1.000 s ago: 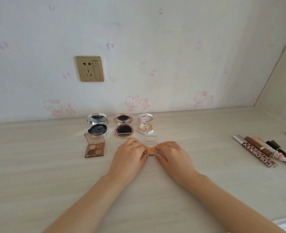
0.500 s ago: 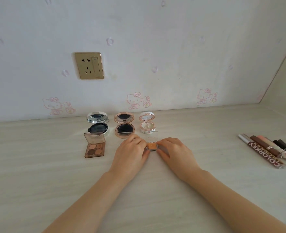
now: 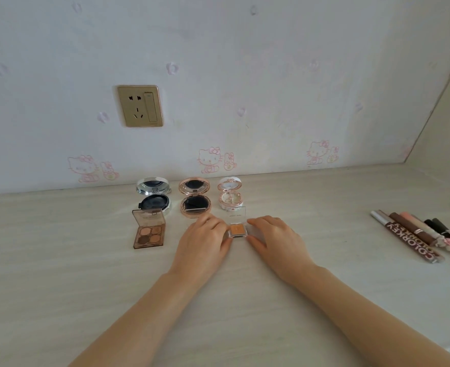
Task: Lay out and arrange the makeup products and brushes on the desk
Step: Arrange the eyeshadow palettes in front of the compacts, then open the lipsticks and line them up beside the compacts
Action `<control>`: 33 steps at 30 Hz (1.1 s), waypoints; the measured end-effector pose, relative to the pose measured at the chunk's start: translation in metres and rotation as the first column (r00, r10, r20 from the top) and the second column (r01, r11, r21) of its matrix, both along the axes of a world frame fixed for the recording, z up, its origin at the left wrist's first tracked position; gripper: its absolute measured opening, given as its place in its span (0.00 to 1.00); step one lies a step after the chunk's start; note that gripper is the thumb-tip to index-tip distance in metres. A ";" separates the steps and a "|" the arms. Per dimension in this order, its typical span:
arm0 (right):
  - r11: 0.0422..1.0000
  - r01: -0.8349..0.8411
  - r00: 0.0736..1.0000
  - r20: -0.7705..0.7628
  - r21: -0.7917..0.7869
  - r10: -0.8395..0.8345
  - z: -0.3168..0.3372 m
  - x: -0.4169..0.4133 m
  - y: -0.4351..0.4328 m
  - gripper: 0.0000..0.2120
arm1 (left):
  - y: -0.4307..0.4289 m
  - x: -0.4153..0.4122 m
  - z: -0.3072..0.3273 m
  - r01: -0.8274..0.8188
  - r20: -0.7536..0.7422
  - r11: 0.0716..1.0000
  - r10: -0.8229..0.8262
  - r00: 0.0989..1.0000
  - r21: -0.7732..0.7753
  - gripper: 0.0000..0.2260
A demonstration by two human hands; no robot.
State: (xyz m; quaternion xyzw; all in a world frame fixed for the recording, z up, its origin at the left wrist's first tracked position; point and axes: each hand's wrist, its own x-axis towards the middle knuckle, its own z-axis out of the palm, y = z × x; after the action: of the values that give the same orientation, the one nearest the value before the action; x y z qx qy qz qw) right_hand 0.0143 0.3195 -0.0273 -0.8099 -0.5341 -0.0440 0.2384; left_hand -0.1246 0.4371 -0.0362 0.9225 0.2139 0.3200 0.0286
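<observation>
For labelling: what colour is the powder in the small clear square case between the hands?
Orange-tan powder, head view.

One wall socket (image 3: 140,106) is seen. Below it, three open round cases are counted: a silver compact (image 3: 153,197), a rose-gold compact (image 3: 195,198) and a white compact (image 3: 229,194). Lower still, one four-shade palette (image 3: 149,229) and one small orange pan (image 3: 237,230) are found. Two hands are counted: a left hand (image 3: 202,239) and a right hand (image 3: 276,239). Far right of the socket, at least six pens (image 3: 414,234) are made out; the exact count is unclear.
</observation>
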 end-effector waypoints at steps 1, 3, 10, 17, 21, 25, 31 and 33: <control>1.000 0.005 1.000 0.006 -0.009 -0.005 0.001 0.000 -0.002 0.16 | 0.000 -0.001 0.000 -0.001 -0.005 1.000 0.001 1.000 -0.002 0.04; 0.999 0.011 1.000 0.019 -0.030 -0.010 0.003 0.000 -0.008 0.17 | -0.002 -0.003 0.000 0.003 -0.015 1.000 -0.003 1.000 -0.009 0.05; 0.996 0.072 0.997 0.044 -0.044 -0.070 0.009 0.004 -0.051 0.18 | -0.030 0.001 0.005 0.059 0.005 0.998 -0.059 0.998 0.013 0.10; 0.984 0.174 0.981 0.096 -0.036 -0.170 0.012 0.027 -0.116 0.18 | -0.071 0.041 0.004 0.192 0.012 0.981 -0.191 0.981 -0.019 0.11; 0.968 0.251 0.961 0.123 -0.012 -0.247 0.012 0.051 -0.155 0.16 | -0.100 0.075 0.004 0.269 0.006 0.961 -0.269 0.963 -0.066 0.10; 0.948 0.318 0.938 0.144 0.002 -0.315 0.013 0.075 -0.190 0.15 | -0.124 0.109 0.004 0.344 -0.030 0.936 -0.346 0.938 -0.071 0.12; 0.911 0.412 0.897 0.182 -0.011 -0.403 0.018 0.111 -0.230 0.15 | -0.149 0.165 0.010 0.416 -0.058 0.901 -0.425 0.903 -0.121 0.13; 0.902 0.432 0.886 0.190 -0.012 -0.422 0.019 0.124 -0.238 0.14 | -0.156 0.185 0.013 0.423 -0.066 0.896 -0.434 0.898 -0.134 0.13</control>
State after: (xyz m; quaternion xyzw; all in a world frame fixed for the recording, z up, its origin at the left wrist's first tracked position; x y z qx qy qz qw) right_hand 0.1384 0.0816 -0.0088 -0.9062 -0.3633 -0.1552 0.1508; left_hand 0.0603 0.2813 -0.0235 0.9578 0.0245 0.2490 0.1418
